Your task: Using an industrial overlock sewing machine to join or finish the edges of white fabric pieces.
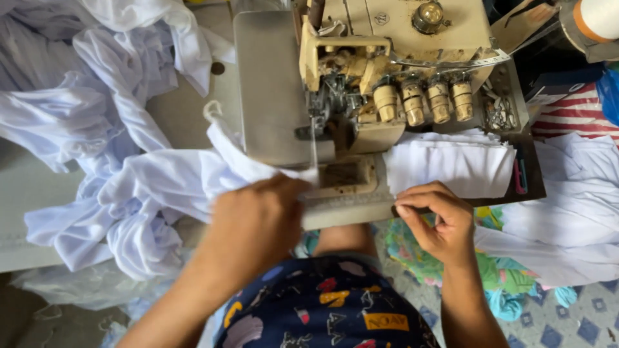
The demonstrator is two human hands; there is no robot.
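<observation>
Left hand (255, 222) pressed flat, fingers closed down on white fabric (167, 183) at the needle of the beige overlock machine (387, 71); right hand (438, 219) pinched at the counter (348, 209) edge, grip contents not discernible, beside a stack of white cloth pieces (451, 164).

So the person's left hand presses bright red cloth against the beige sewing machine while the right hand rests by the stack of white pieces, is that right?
Not quite: the cloth is white, not red. The head view shows the left hand pressing white cloth against the beige sewing machine, while the right hand rests by the stack of white pieces.
</observation>
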